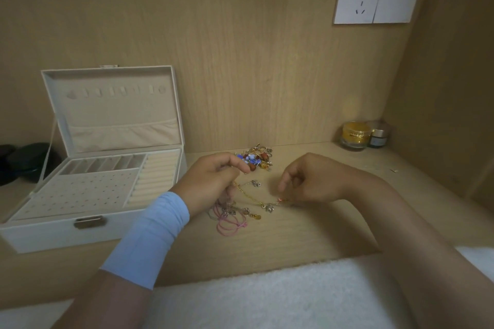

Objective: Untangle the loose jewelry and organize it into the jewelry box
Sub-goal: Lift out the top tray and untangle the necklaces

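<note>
On desk (pixel 294 232), chain (pixel 252 197) strung between both hands (pixel 211 181) (pixel 312 181).

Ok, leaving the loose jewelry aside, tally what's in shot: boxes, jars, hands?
Jewelry box: 1
Jars: 2, gold jar and dark jar
Hands: 2, left hand and right hand, both holding the gold chain
Total: 5

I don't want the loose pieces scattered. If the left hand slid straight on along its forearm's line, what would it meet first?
Probably the pile of beads and rings just beyond the left hand, which grips the gold chain; depth is hard to judge.
</note>
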Demonstrator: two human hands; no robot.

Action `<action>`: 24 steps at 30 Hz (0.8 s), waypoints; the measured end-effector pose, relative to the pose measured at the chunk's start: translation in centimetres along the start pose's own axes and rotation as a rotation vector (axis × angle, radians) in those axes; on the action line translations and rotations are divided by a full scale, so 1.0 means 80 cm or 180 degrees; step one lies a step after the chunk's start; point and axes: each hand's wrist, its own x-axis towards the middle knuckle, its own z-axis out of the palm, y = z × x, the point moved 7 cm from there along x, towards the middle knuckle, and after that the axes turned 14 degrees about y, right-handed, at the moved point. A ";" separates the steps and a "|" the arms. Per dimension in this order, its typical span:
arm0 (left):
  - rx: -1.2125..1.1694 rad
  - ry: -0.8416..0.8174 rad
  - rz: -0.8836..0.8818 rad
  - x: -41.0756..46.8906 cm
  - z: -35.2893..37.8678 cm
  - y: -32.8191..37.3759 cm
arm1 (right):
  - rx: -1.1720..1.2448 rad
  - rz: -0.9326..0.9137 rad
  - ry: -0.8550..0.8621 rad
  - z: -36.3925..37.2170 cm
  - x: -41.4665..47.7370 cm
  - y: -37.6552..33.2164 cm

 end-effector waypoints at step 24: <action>-0.0157 -0.0547 -0.0344 -0.001 0.010 -0.022 | 0.2041 0.0255 0.0145 0.022 0.009 -0.018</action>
